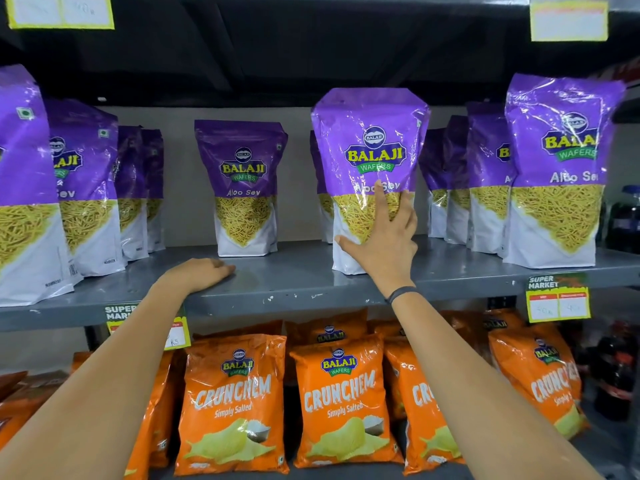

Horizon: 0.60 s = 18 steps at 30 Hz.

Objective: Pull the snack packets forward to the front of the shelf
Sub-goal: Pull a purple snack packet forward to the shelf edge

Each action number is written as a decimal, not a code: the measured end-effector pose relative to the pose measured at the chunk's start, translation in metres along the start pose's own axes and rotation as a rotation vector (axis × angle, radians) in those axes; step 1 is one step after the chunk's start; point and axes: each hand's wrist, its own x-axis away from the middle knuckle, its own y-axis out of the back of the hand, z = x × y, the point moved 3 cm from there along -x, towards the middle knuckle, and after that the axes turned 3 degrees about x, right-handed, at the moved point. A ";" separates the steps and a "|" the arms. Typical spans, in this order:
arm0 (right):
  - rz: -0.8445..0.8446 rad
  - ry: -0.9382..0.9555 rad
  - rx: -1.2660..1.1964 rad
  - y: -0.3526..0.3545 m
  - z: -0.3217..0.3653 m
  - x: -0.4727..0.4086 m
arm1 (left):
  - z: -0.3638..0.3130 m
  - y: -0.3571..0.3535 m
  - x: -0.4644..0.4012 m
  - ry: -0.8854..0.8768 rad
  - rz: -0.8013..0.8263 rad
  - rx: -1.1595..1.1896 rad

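Two hands are at work on the grey shelf [304, 282]; our right hand [384, 237] is spread open against the front of a purple packet [370, 161], thumb low near its white base and fingers fanned up over the clear window, so it touches and steadies rather than clamps; our left hand [204, 270] lies palm down and loosely curled on the bare shelf near its front edge, holding nothing. This purple packet stands upright, closer to the front edge than the lone packet [244, 188] to its left, which sits well back toward the rear wall. To do this step well, we judge the hand should hook round the side or behind the pouch and draw it low, near the base, so it slides instead of tipping; the film looks slick and crinkly, so a gentle pull should do; we should stop with its base just at the front edge, face square to the aisle, level with the front packets at the shelf's left end [24, 188] and right end [554, 174]. The purple pouches read "BALAJI WAFERS" and "Aloo Sev"; the orange bags [341, 400] on the shelf below read "BALAJI WAFERS", "CRUNCHEM" and "Simply Salted"; the edge tag [557, 297] reads "SUPER MARKET", its handwritten prices too faint to read with confidence.
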 end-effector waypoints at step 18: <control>-0.041 0.008 0.018 0.014 -0.002 0.010 | 0.002 0.000 -0.002 -0.004 0.004 -0.017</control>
